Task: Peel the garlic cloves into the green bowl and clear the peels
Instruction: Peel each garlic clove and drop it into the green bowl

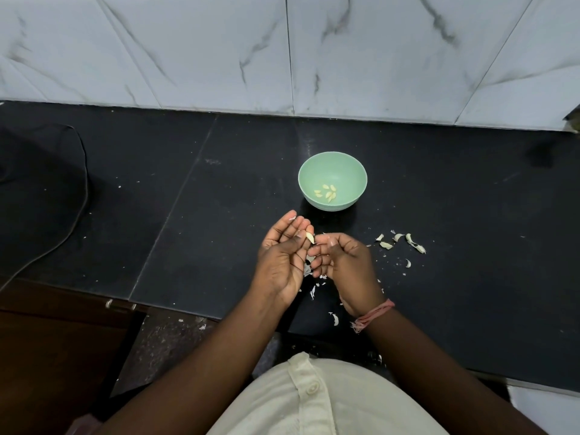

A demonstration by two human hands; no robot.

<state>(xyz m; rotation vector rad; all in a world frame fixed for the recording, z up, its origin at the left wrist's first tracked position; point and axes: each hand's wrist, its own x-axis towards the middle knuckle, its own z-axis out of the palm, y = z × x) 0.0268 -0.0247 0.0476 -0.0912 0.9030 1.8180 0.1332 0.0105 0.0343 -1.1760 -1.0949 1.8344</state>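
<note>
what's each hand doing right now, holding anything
Left hand: pinches a garlic clove at its fingertips, palm up.
Right hand: fingers curled, thumb and forefinger meeting by the clove; whether it pinches peel cannot be told.

One green bowl sits on the bench, with about five peeled cloves inside. Five unpeeled cloves lie at the right. Two hands share one clove.
</note>
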